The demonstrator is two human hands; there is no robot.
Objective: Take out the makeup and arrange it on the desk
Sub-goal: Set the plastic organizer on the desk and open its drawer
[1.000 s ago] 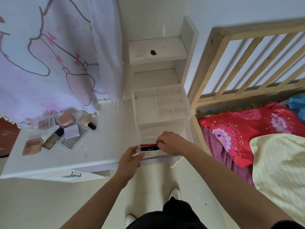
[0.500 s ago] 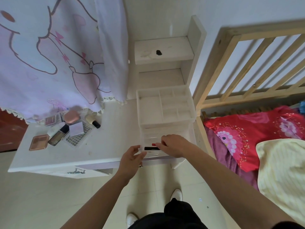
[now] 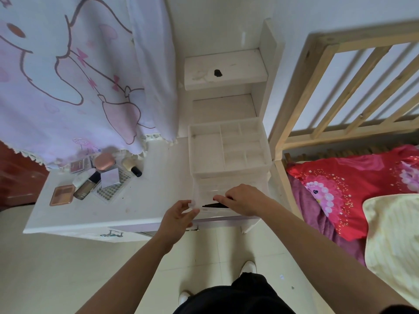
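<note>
A clear plastic organizer (image 3: 229,152) with empty top compartments stands on the white desk (image 3: 145,200). Its lower drawer (image 3: 197,193) is pulled out toward me. My left hand (image 3: 179,216) pinches the drawer's front left corner. My right hand (image 3: 242,200) reaches into the drawer, fingers closed on a slim black makeup stick (image 3: 213,205). On the desk's left lie several makeup items: a peach palette (image 3: 62,194), a foundation bottle (image 3: 87,185), a silver compact (image 3: 110,177), a round pink compact (image 3: 104,161) and a small black-capped bottle (image 3: 132,168).
A pink cartoon curtain (image 3: 68,75) hangs over the desk's back left. White shelves (image 3: 224,69) rise behind the organizer. A wooden bed frame (image 3: 317,87) with red bedding (image 3: 351,189) stands right of the desk. My feet are on the tiled floor below.
The black stick has turned in my right hand: its red band no longer shows and it lies flatter in the drawer. The view shifted slightly right; my left hand stays at the drawer corner.
</note>
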